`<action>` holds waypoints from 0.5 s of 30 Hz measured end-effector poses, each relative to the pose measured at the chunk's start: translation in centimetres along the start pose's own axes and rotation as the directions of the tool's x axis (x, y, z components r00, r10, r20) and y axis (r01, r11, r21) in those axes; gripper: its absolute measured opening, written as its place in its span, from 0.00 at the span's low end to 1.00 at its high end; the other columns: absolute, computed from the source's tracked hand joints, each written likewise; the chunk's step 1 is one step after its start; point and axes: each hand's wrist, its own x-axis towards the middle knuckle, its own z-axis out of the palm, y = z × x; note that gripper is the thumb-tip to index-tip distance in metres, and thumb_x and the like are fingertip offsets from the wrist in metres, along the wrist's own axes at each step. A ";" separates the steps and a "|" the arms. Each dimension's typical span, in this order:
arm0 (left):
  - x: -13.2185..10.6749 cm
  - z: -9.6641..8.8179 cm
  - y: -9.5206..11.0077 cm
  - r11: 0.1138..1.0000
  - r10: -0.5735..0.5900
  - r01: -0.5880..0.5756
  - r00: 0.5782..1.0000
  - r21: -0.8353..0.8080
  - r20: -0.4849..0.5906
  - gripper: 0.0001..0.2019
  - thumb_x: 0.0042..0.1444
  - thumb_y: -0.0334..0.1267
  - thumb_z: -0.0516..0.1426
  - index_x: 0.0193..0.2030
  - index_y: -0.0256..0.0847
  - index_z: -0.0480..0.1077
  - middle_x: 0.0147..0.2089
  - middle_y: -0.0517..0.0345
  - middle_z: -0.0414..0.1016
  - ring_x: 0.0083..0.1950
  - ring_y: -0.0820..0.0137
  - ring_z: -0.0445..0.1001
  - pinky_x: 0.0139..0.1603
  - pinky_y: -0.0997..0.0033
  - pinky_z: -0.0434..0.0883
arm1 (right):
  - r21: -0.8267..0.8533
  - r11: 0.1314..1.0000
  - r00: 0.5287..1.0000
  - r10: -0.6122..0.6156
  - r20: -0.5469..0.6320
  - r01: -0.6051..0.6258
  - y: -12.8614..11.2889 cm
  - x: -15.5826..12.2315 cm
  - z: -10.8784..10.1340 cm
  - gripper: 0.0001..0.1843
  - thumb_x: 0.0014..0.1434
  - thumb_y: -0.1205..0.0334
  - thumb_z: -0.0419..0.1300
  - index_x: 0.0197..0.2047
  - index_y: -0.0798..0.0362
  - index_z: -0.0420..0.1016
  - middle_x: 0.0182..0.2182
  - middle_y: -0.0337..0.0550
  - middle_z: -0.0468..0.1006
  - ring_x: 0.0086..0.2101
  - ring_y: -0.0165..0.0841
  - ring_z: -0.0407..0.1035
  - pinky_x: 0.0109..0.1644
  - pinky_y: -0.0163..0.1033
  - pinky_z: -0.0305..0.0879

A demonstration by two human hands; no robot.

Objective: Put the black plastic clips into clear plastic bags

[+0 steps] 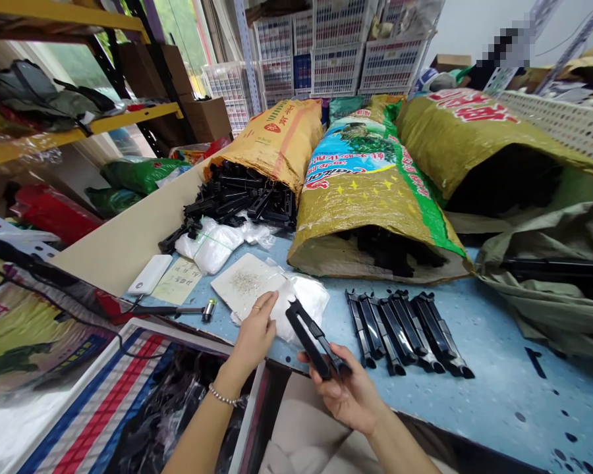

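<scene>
My right hand grips a long black plastic clip with two arms, its far end tilted up over the table's front edge. My left hand is beside it, fingers stretched toward a pale pad that carries a pile of tiny light-coloured pieces. The left thumb stands apart from the fingers, and nothing shows between them. A stack of clear plastic bags lies just beyond the hands. To the right, several similar black clips lie side by side on the blue table.
An orange sack spills black parts. A yellow-green sack and an olive sack lie behind. On the left are a white device, a note, a hammer-like tool and a striped bag holding dark parts.
</scene>
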 end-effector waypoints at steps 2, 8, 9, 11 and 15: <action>-0.6 -0.2 1.3 0.997 0.079 -0.079 0.997 0.013 0.013 0.32 0.54 0.21 0.45 0.66 0.41 0.54 0.66 0.45 0.57 0.65 0.62 0.60 0.64 0.56 0.61 | -0.036 0.998 0.998 0.052 0.018 -0.052 -0.2 0.5 0.1 0.23 0.59 0.48 0.56 0.42 0.63 0.73 0.26 0.46 0.75 0.16 0.20 0.56 0.15 0.22 0.53; -4.7 0.1 6.6 0.925 0.373 -0.317 0.862 -0.211 0.343 0.38 0.53 0.19 0.44 0.70 0.47 0.43 0.68 0.48 0.54 0.68 0.63 0.55 0.65 0.59 0.60 | -0.453 0.858 0.937 -0.327 -0.120 0.241 -1.0 1.3 0.7 0.20 0.53 0.46 0.61 0.29 0.56 0.70 0.20 0.34 0.67 0.17 0.20 0.52 0.17 0.23 0.49; -5.5 0.2 6.9 0.933 0.349 -0.283 0.861 -0.220 0.370 0.38 0.54 0.20 0.45 0.70 0.48 0.42 0.68 0.48 0.53 0.68 0.63 0.56 0.65 0.59 0.62 | -0.617 0.732 0.884 -0.451 -0.123 0.288 -1.0 0.9 1.0 0.18 0.53 0.47 0.62 0.30 0.55 0.71 0.22 0.34 0.68 0.20 0.23 0.57 0.20 0.25 0.55; -6.6 0.4 6.7 0.960 0.265 -0.208 0.892 -0.188 0.366 0.38 0.54 0.24 0.50 0.70 0.48 0.43 0.66 0.45 0.54 0.65 0.60 0.59 0.62 0.57 0.64 | -0.865 0.408 0.804 -0.594 -0.010 0.291 -1.0 0.0 1.8 0.16 0.54 0.49 0.62 0.36 0.54 0.73 0.30 0.38 0.72 0.32 0.30 0.65 0.33 0.31 0.65; -7.4 0.9 5.1 0.985 0.172 -0.163 0.955 -0.055 0.243 0.36 0.52 0.25 0.53 0.68 0.49 0.49 0.54 0.45 0.64 0.52 0.60 0.69 0.52 0.57 0.71 | -0.942 0.194 0.891 -0.419 0.172 0.273 -0.2 -1.4 3.6 0.18 0.59 0.49 0.57 0.45 0.53 0.73 0.39 0.42 0.74 0.43 0.37 0.65 0.50 0.42 0.63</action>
